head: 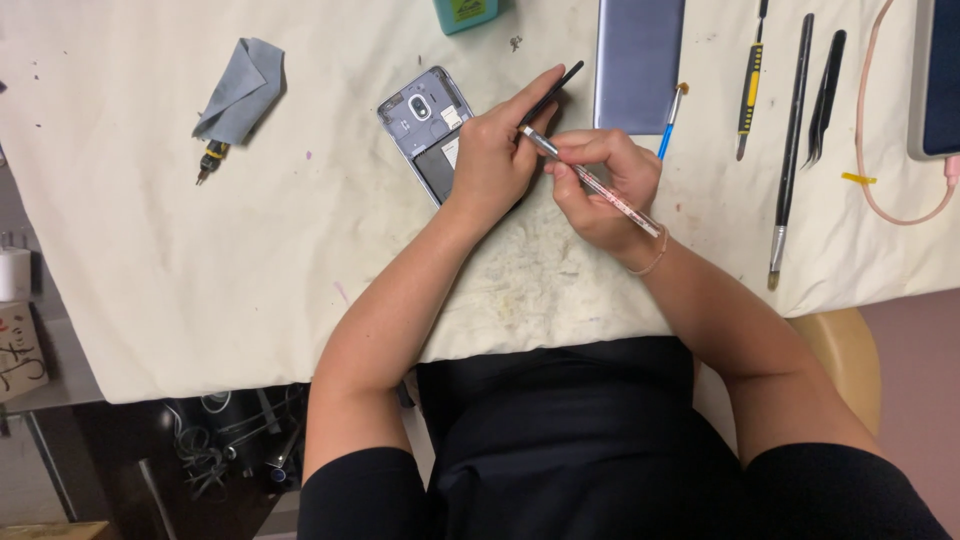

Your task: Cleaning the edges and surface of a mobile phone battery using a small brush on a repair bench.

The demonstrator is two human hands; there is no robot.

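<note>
The left hand (pixel 492 150) lies on an open phone (pixel 432 135) with its back taken off. The phone lies flat on the surface (pixel 200 270), which has a stained white cloth over it. The left hand's fingers are curled and pinch a thin black tool (pixel 555 90) that sticks up and away past the fingertips. The hand hides the lower part of the phone.

The right hand (pixel 605 185) is just beside the left hand, touching it. Its fingers pinch a thin silver pen-like tool (pixel 590 180). The tool's tip points at the left hand's fingers, and its back end lies over the wrist.

A grey phone back cover (pixel 640 62) lies flat just past the right hand. A small blue brush (pixel 670 125) lies at its edge. Further right lie a yellow and black screwdriver (pixel 750 85), a long black brush (pixel 792 140) and black tweezers (pixel 824 95), all side by side. A pink cable (pixel 880 190) curls at the far right. Well apart on the left lie a folded grey cloth (pixel 243 88) and a small screwdriver bit (pixel 210 160).
</note>
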